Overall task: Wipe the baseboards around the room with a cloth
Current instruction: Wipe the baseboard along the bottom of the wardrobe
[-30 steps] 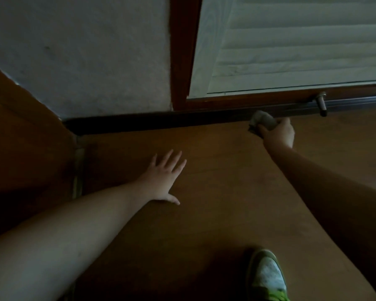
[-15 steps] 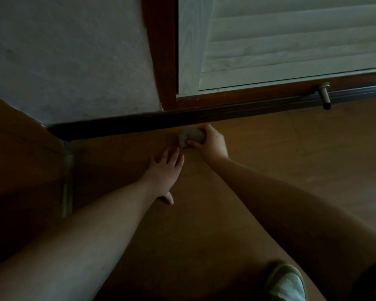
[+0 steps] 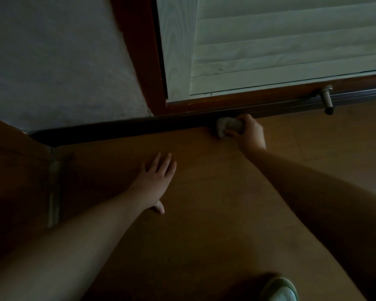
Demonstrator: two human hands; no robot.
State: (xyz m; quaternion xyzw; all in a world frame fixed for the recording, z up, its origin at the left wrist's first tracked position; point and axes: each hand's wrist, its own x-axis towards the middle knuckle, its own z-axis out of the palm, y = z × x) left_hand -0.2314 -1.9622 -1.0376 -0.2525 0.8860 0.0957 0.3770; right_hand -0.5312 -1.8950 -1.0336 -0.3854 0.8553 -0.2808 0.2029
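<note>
Grey cloth: a bunched cloth (image 3: pixel 229 126) sits in our right hand (image 3: pixel 249 132), fingers and thumb curled round it, pressed to the dark baseboard (image 3: pixel 117 129) where board meets floor (image 3: pixel 204 203), below the louvred door (image 3: pixel 280 44).
Left hand: our left hand (image 3: pixel 155 181) lies flat on the floor, fingers straight and spread, holding nothing, well apart from the cloth; we judge it a prop for our weight.
Handling: we judge the cloth soft, light and limp; it will crumple and slide on the board rather than resist, and nothing in it can break.
Hold: we would keep it wadded in the palm, thumb beneath, so a fat pad faces the board and no loose tail drags.
Board: stiff and fixed, it can take firm pressure.
Obstacle: a metal doorstop (image 3: pixel 327 99) juts from the board to the right of the cloth; we expect to work round it.
Light: dim, so dust does not show.
</note>
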